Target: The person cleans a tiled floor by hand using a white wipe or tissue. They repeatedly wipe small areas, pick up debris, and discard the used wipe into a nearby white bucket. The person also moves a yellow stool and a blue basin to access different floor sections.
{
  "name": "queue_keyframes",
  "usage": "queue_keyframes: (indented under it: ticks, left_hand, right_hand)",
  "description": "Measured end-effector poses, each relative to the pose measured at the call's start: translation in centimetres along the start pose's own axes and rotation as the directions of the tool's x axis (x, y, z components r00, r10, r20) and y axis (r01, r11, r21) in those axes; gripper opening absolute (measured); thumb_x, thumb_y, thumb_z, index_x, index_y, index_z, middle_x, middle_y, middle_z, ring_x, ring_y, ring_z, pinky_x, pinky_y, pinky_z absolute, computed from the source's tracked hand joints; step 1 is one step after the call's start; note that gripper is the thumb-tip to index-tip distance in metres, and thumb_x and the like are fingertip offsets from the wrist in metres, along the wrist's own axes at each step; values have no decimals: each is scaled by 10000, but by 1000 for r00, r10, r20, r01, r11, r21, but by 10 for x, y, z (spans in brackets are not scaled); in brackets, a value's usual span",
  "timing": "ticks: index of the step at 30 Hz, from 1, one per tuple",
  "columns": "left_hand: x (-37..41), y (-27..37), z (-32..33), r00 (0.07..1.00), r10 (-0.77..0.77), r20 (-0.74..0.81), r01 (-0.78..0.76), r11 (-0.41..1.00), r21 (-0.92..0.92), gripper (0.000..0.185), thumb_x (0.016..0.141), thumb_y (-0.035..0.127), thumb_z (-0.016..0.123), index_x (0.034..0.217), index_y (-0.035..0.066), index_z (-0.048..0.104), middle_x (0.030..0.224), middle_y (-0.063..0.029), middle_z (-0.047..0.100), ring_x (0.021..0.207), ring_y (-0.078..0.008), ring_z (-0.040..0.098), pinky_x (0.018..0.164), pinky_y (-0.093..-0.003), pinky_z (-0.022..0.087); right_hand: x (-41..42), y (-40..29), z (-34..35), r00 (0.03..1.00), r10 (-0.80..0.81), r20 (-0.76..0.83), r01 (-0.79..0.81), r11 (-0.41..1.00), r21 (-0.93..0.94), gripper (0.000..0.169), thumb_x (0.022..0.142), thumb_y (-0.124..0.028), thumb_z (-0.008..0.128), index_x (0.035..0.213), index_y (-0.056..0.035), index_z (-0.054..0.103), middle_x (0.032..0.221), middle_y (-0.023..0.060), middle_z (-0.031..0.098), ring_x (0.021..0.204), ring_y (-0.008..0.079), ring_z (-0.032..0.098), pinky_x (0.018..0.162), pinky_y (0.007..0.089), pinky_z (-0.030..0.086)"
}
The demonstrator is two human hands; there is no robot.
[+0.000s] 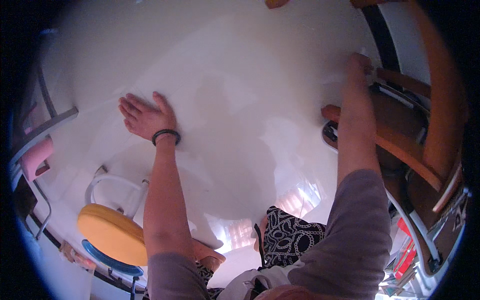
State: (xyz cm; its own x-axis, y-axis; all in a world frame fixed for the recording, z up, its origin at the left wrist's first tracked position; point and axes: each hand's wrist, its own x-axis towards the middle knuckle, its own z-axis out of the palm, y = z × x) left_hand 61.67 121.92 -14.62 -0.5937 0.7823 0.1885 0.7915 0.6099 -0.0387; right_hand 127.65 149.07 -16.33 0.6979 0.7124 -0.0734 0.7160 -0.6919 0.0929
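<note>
My left hand point(146, 116) is spread with its fingers apart and nothing in it. It appears to rest on the pale, glossy floor point(232, 48), though contact is hard to confirm. Around that wrist sits a black band point(166, 136). Farther out on the right, my right hand point(359, 64) is low by the floor, close to a wooden bar point(405, 80) of brown furniture. Blur hides its fingers; a faint whitish patch shows beside it, and I cannot tell whether it holds anything.
Brown wooden furniture with curved arms point(405, 150) crowds the right side. At lower left stands a round stool with a yellow seat point(112, 232) and white tubular legs point(112, 178), above a blue round seat point(110, 258). A pink object point(37, 157) lies by a grey rail point(52, 127).
</note>
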Motion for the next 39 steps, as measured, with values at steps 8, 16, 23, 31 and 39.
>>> queue_keyframes:
  ticks: [8,16,23,31,39]
  left_hand:
    - [11,10,-12,1000,-1,21,3,995,-99,820,962,557,474,1545,-11,373,1634,-211,328,1524,-352,277,1197,-526,224]
    - [5,1,-8,1000,10,-13,-11,999,-53,820,974,595,449,1538,2,400,1615,-203,369,1513,-336,305,1198,-517,239]
    - [-6,11,-11,1000,5,-15,-7,996,-87,831,962,592,448,1544,3,383,1636,-195,336,1531,-331,267,1202,-524,221]
    - [-1,3,-11,998,-12,-65,2,988,-157,719,967,488,456,1515,22,439,1606,-186,394,1511,-329,312,1184,-529,251]
    - [2,-57,3,988,20,-155,-104,824,-557,443,920,182,522,1332,80,649,1511,-129,535,1424,-305,460,1114,-469,368]
  right_hand:
    - [41,-62,-33,867,-459,-195,464,886,-19,385,915,-329,648,1198,-85,738,1162,208,702,1068,361,676,925,472,538]
    - [-244,-150,-6,519,-640,-566,850,320,418,192,840,-46,633,1006,-73,724,1042,101,708,977,304,668,861,411,533]
    - [-380,-87,-31,349,-855,-384,797,55,602,301,809,106,660,1045,-66,732,1079,84,664,1109,271,641,1003,389,507]
    - [-366,-124,-26,588,-668,-456,806,440,395,195,824,-59,665,994,-99,750,1078,123,684,987,323,670,856,444,549]
    - [-580,-87,-32,401,-872,-279,533,-25,845,203,778,54,620,892,-70,732,1001,114,670,963,333,652,846,432,554]
